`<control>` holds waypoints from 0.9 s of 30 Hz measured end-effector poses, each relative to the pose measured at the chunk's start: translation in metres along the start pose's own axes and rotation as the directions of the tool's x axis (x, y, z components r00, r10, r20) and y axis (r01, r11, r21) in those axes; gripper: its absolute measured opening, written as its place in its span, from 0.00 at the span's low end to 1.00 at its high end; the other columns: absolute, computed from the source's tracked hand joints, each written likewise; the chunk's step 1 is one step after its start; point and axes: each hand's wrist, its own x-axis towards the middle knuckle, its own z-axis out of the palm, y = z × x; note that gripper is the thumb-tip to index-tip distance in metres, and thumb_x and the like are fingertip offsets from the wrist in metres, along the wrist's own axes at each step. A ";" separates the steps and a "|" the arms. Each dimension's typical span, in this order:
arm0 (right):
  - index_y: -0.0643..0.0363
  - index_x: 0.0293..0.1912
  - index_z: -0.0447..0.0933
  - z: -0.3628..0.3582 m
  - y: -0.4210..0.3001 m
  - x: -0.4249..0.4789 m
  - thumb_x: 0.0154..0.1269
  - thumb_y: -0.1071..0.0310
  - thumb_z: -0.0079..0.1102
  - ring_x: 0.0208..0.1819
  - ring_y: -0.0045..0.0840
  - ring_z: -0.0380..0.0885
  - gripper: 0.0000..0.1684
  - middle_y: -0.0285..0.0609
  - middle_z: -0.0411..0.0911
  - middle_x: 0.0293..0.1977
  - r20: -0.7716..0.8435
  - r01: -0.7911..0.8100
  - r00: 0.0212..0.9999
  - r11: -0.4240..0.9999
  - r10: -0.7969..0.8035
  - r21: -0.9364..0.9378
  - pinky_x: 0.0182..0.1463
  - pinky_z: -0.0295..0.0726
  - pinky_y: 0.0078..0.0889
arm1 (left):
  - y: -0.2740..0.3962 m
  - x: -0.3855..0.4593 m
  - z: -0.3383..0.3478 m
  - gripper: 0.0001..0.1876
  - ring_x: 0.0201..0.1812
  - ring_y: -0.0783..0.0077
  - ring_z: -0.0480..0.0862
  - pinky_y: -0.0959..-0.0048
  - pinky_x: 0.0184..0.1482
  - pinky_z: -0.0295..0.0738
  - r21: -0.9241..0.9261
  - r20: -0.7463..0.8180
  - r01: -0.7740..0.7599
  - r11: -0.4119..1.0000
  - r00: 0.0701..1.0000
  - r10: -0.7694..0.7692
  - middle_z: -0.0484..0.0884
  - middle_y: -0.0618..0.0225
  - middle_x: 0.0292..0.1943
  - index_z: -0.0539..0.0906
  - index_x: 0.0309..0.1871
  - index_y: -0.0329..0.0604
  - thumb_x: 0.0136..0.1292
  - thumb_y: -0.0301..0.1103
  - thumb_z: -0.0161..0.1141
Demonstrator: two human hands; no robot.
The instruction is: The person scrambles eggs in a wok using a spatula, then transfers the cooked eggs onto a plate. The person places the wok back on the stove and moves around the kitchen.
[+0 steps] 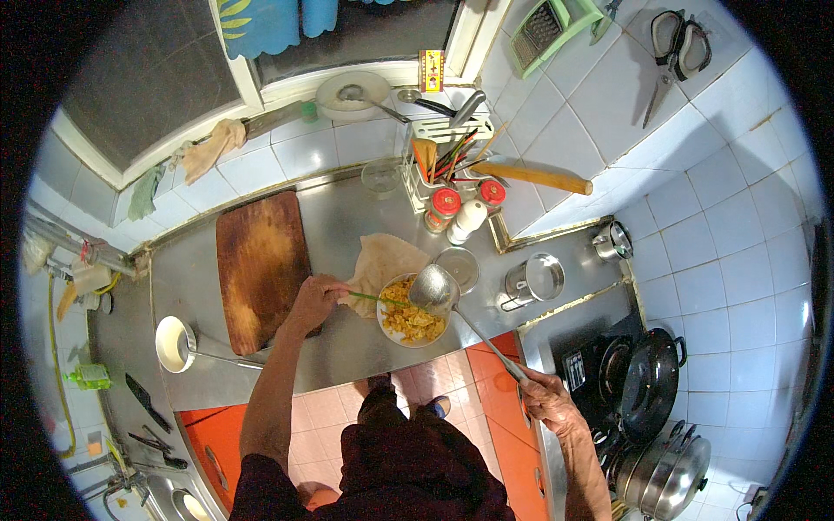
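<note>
My left hand [319,301] holds a thin green stick, seemingly a chopstick [371,297], whose far end reaches into the yellow-orange food [409,319] on a white plate [395,340]. In my right hand [550,398] is the long handle of a metal ladle [435,287]. The ladle's round bowl is over the upper right part of the plate; whether it touches the food I cannot tell. A tan cloth [384,254] lies behind the plate and partly beside it.
A wooden cutting board [264,273] lies left, near a white bowl [174,344]. Red-lidded jars [445,203] and a utensil rack [417,189] stand behind. A metal pitcher [541,277] is on the right, before a stove with a black wok [651,384]. Knives [148,402] lie far left.
</note>
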 end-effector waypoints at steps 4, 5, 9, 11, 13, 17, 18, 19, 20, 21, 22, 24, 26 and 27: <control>0.61 0.69 0.74 0.004 0.006 -0.003 0.70 0.62 0.71 0.21 0.06 0.58 0.32 0.21 0.64 0.23 -0.017 -0.013 1.000 1.000 0.013 -0.017 0.18 0.55 0.12 | 0.011 0.001 0.002 0.06 0.40 0.51 0.83 0.57 0.47 0.76 0.013 -0.047 0.018 1.000 0.999 -0.017 0.85 0.56 0.31 0.89 0.39 0.39 0.64 0.31 0.67; 0.60 0.69 0.75 0.004 0.010 -0.003 0.70 0.62 0.71 0.21 0.06 0.58 0.32 0.21 0.65 0.23 -0.018 -0.010 1.000 1.000 0.010 -0.004 0.18 0.56 0.12 | 0.009 -0.002 0.004 0.06 0.40 0.51 0.83 0.57 0.47 0.76 0.023 -0.048 0.031 0.999 0.998 -0.030 0.85 0.56 0.31 0.89 0.39 0.39 0.64 0.31 0.67; 0.61 0.68 0.76 0.005 0.010 -0.006 0.69 0.62 0.72 0.21 0.05 0.60 0.32 0.20 0.66 0.23 0.032 -0.006 0.999 1.000 0.005 0.010 0.18 0.57 0.09 | -0.001 -0.019 0.008 0.08 0.40 0.50 0.83 0.57 0.48 0.75 0.094 0.033 -0.023 0.995 0.999 0.020 0.85 0.56 0.32 0.89 0.38 0.38 0.65 0.33 0.66; 0.62 0.68 0.75 -0.004 0.018 -0.003 0.70 0.63 0.71 0.21 0.05 0.60 0.31 0.20 0.66 0.23 0.087 0.023 0.996 0.998 -0.029 0.061 0.18 0.57 0.09 | -0.003 -0.020 0.009 0.08 0.40 0.50 0.83 0.56 0.49 0.75 0.129 0.074 -0.061 0.990 0.996 0.052 0.86 0.56 0.33 0.89 0.38 0.38 0.66 0.34 0.65; 0.62 0.68 0.74 -0.001 0.017 -0.006 0.70 0.66 0.69 0.21 0.05 0.60 0.30 0.20 0.66 0.23 -0.010 -0.009 1.000 1.000 0.010 0.025 0.18 0.57 0.08 | 0.000 -0.019 0.003 0.09 0.41 0.49 0.83 0.56 0.49 0.75 0.169 0.056 -0.045 0.985 0.998 0.036 0.86 0.57 0.34 0.89 0.39 0.39 0.67 0.35 0.65; 0.58 0.60 0.81 0.006 0.011 -0.007 0.72 0.65 0.67 0.17 0.06 0.58 0.20 0.19 0.65 0.20 -0.003 0.003 1.000 0.999 -0.003 -0.032 0.17 0.53 0.12 | -0.011 -0.011 0.007 0.10 0.41 0.48 0.83 0.55 0.49 0.74 0.093 -0.121 -0.057 0.994 0.990 0.068 0.86 0.56 0.35 0.90 0.40 0.41 0.67 0.38 0.65; 0.58 0.61 0.81 0.007 0.011 -0.007 0.72 0.65 0.67 0.17 0.06 0.57 0.21 0.19 0.65 0.20 0.005 0.009 1.000 1.000 -0.009 -0.025 0.17 0.53 0.12 | -0.004 -0.008 0.007 0.11 0.42 0.48 0.83 0.54 0.49 0.74 0.099 -0.134 -0.072 0.992 0.987 0.085 0.86 0.56 0.35 0.90 0.40 0.41 0.67 0.39 0.65; 0.58 0.62 0.80 0.009 0.011 -0.007 0.72 0.64 0.67 0.17 0.06 0.57 0.22 0.19 0.64 0.20 0.014 0.016 1.000 1.000 -0.016 -0.019 0.17 0.52 0.12 | 0.001 -0.007 0.007 0.11 0.42 0.48 0.83 0.54 0.49 0.74 0.106 -0.146 -0.086 0.991 0.984 0.101 0.86 0.56 0.35 0.90 0.41 0.42 0.67 0.39 0.65; 0.58 0.63 0.80 0.009 0.011 -0.008 0.72 0.64 0.66 0.17 0.06 0.56 0.22 0.19 0.64 0.20 0.022 0.022 1.000 1.000 -0.022 -0.013 0.18 0.52 0.12 | 0.001 -0.009 0.008 0.11 0.43 0.48 0.83 0.54 0.49 0.75 0.137 -0.099 -0.068 0.988 0.992 0.082 0.86 0.56 0.35 0.90 0.40 0.42 0.67 0.39 0.65; 0.59 0.65 0.78 0.008 0.012 -0.008 0.72 0.66 0.66 0.18 0.05 0.57 0.24 0.19 0.64 0.21 0.014 0.018 1.000 0.999 -0.018 -0.035 0.18 0.53 0.11 | 0.000 -0.013 0.009 0.11 0.43 0.48 0.83 0.54 0.49 0.75 0.170 -0.053 -0.054 0.984 0.997 0.064 0.86 0.56 0.36 0.90 0.40 0.42 0.67 0.39 0.65; 0.60 0.67 0.76 0.006 0.013 -0.007 0.72 0.67 0.65 0.19 0.05 0.58 0.27 0.19 0.65 0.23 0.006 0.014 1.000 0.998 -0.013 -0.057 0.18 0.54 0.10 | -0.001 -0.018 0.010 0.11 0.44 0.49 0.83 0.54 0.49 0.75 0.204 -0.007 -0.041 0.978 0.999 0.043 0.86 0.57 0.36 0.90 0.40 0.42 0.67 0.39 0.65; 0.61 0.70 0.73 0.007 0.013 -0.009 0.73 0.69 0.64 0.21 0.05 0.57 0.28 0.19 0.64 0.24 -0.004 0.004 1.000 0.997 -0.005 -0.082 0.18 0.54 0.09 | -0.004 -0.030 0.009 0.11 0.45 0.50 0.83 0.54 0.49 0.75 0.244 -0.027 -0.020 0.969 0.999 0.027 0.87 0.57 0.38 0.90 0.40 0.42 0.66 0.39 0.66; 0.60 0.70 0.74 0.012 0.009 -0.012 0.73 0.69 0.63 0.21 0.05 0.56 0.28 0.19 0.63 0.24 -0.008 -0.005 1.000 0.996 0.004 -0.091 0.18 0.52 0.09 | -0.006 -0.035 0.008 0.10 0.46 0.50 0.83 0.55 0.49 0.76 0.231 -0.022 0.029 0.972 0.999 -0.024 0.88 0.57 0.39 0.90 0.40 0.42 0.66 0.39 0.66; 0.60 0.70 0.74 0.011 0.011 -0.012 0.73 0.69 0.63 0.21 0.05 0.56 0.28 0.19 0.63 0.24 0.004 0.002 1.000 0.998 -0.002 -0.059 0.18 0.52 0.09 | 0.000 -0.037 0.002 0.10 0.47 0.51 0.83 0.55 0.50 0.75 0.199 -0.007 0.068 0.978 0.998 -0.068 0.88 0.57 0.40 0.90 0.40 0.42 0.66 0.39 0.66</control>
